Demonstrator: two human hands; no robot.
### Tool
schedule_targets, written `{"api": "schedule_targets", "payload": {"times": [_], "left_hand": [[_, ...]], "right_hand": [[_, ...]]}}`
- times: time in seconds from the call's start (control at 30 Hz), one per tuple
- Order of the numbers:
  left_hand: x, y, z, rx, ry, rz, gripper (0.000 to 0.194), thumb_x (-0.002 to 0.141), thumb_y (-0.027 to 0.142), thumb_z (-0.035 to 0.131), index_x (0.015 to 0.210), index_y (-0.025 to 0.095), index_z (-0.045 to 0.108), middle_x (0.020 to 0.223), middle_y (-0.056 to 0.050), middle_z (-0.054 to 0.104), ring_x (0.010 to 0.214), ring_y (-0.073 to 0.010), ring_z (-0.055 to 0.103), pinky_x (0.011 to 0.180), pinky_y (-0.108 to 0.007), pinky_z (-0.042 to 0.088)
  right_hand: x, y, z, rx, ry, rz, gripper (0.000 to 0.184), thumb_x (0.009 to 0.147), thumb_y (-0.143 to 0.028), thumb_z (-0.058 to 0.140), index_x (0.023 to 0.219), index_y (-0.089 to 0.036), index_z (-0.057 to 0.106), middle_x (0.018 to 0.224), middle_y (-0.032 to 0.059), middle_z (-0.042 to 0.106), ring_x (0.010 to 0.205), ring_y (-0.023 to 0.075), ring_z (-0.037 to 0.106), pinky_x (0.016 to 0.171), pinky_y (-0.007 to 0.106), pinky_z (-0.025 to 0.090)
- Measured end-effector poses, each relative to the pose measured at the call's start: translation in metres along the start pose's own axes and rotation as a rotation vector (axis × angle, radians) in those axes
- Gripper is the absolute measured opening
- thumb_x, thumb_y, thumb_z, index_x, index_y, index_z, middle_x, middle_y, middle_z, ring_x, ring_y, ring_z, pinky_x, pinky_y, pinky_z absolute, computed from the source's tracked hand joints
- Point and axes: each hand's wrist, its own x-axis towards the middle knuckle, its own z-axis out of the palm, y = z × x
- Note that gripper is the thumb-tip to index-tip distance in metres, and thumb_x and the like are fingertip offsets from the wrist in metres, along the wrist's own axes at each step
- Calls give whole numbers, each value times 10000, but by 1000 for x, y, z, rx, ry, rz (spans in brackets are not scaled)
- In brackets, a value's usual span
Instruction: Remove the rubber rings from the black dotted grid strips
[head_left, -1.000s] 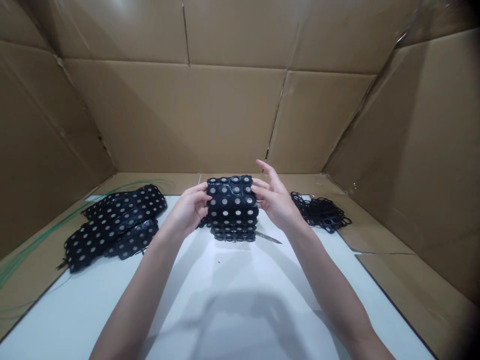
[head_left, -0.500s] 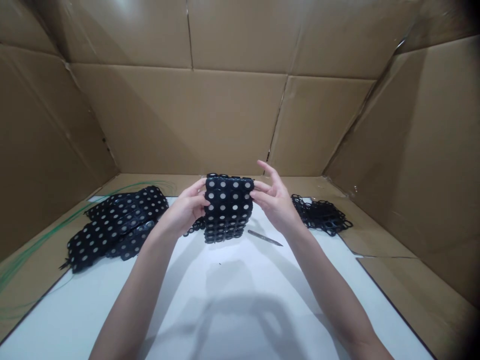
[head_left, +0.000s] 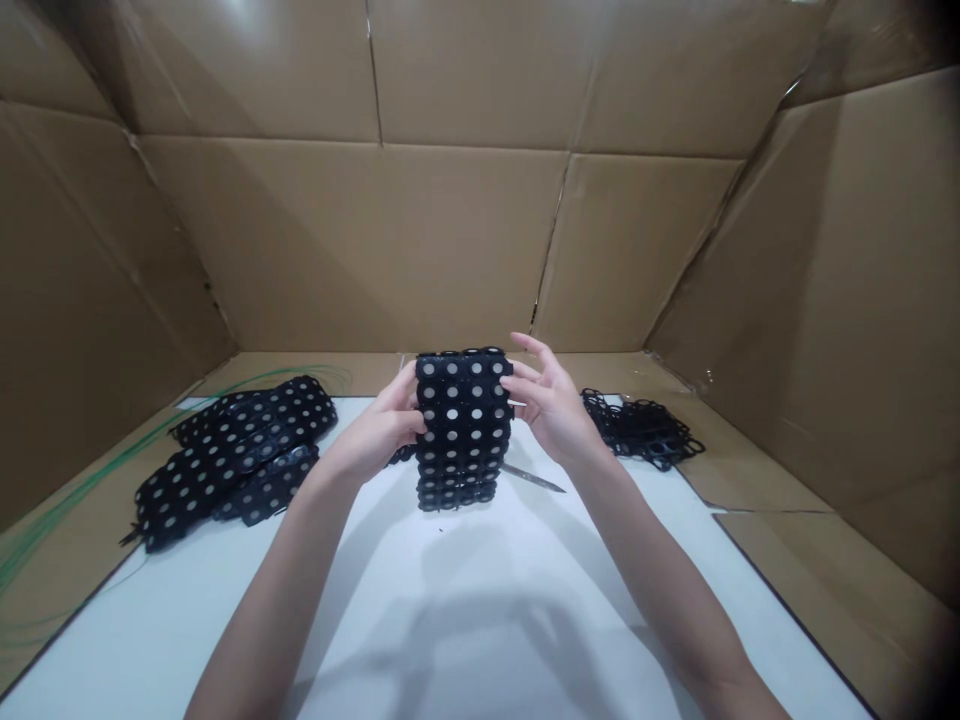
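Between my hands, above the white table, hangs a black sheet with rows of pale round dots. Its lower part curves away. My left hand pinches the sheet's left edge, thumb on the near face. At the upper right edge, my right hand holds it between thumb and fingers, with the index finger raised. A thin metal blade-like tool lies on the table behind the sheet, its left end hidden. Part of a dark ringed piece shows beside the sheet, near my left hand.
Several black dotted sheets are piled at the left. Black ring netting lies at the back right. Thin green strands run along the left edge. Cardboard walls enclose the table at the back and sides.
The dotted sheet has shifted slightly right and hangs lower, showing more rows of dots and covering the tool's left end. My left thumb has moved onto the sheet's face.
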Motion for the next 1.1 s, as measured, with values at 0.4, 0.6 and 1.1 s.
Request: {"api": "schedule_targets", "payload": {"times": [0.4,0.6,1.1], "left_hand": [[5,1,0,-108,46,-59,440,626,86,471,1033,230,557,707,11,544,576,-91,470,499,-193,361],[10,-1,3,-372,230,-30,81,653,181,488,645,127,547,574,-2,539,514,-81,479,494,-185,394],[12,-8,2,-185,154,-4,397,666,132,494,1050,217,545,665,23,544,516,-59,472,457,-159,351]], "right_hand": [[-4,-4,4,-26,43,-35,594,640,-165,575,1173,-327,370,845,-16,570,634,85,507,478,185,380],[-4,-1,3,-61,29,-7,621,621,-162,582,1177,-362,391,911,3,524,633,77,478,458,179,366],[-1,-2,-1,-43,-7,-10,683,596,-89,502,1199,-365,336,978,-1,538,674,81,502,550,210,428]]}}
